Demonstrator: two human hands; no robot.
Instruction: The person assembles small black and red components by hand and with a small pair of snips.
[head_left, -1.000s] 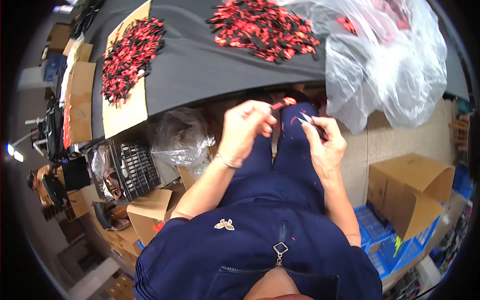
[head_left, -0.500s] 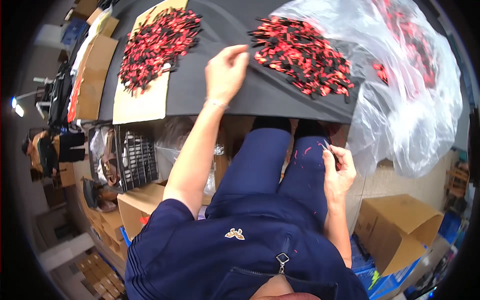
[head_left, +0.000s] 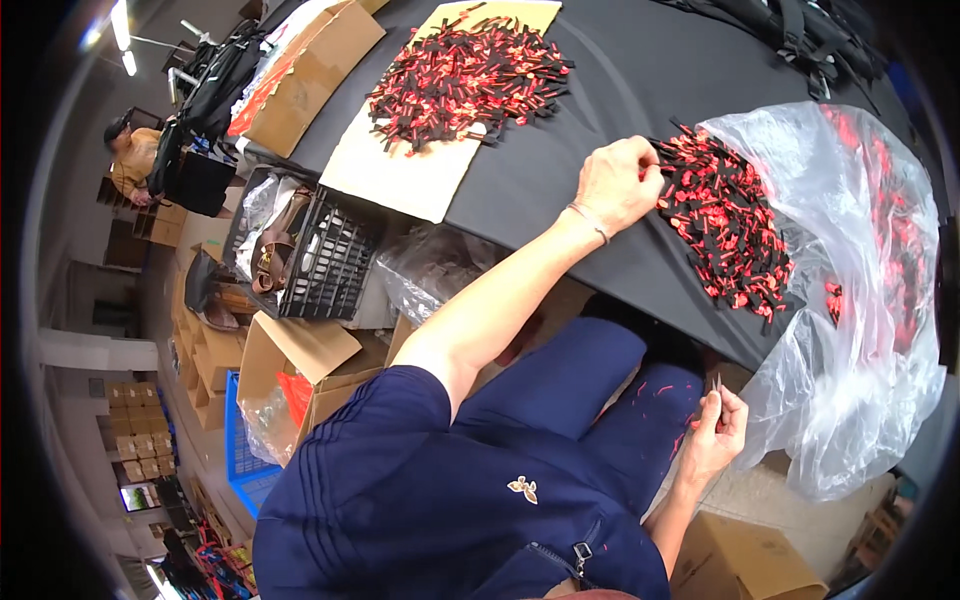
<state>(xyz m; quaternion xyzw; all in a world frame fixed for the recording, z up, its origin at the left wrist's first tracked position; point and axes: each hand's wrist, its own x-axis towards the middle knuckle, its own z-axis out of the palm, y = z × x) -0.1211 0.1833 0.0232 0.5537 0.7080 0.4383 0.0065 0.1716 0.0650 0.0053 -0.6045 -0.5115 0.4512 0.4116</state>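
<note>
My left hand [head_left: 622, 183] is at the left edge of a pile of small black and red strips [head_left: 725, 215] on the black-covered table. Its thumb and fingers are pinched together against the pile; what is between them, if anything, is hidden. Low over my right thigh, my right hand [head_left: 716, 438] is closed around small thread snips [head_left: 716, 384], whose pointed metal tip sticks up past the fingers. A second pile of similar pieces [head_left: 470, 85] lies on a pale cardboard sheet [head_left: 400, 180] farther left. Red thread scraps [head_left: 660, 388] cling to my trouser leg.
A clear plastic bag [head_left: 810, 400] with more red pieces drapes over the table's right edge. Left of the table are a black crate [head_left: 335, 255] and open cardboard boxes [head_left: 300, 345]. A person [head_left: 140, 160] is in the far left background.
The view has turned, shifting the table and piles rightward. My left hand has come across to the edge of the right pile. My right hand still holds the snips low over my lap.
</note>
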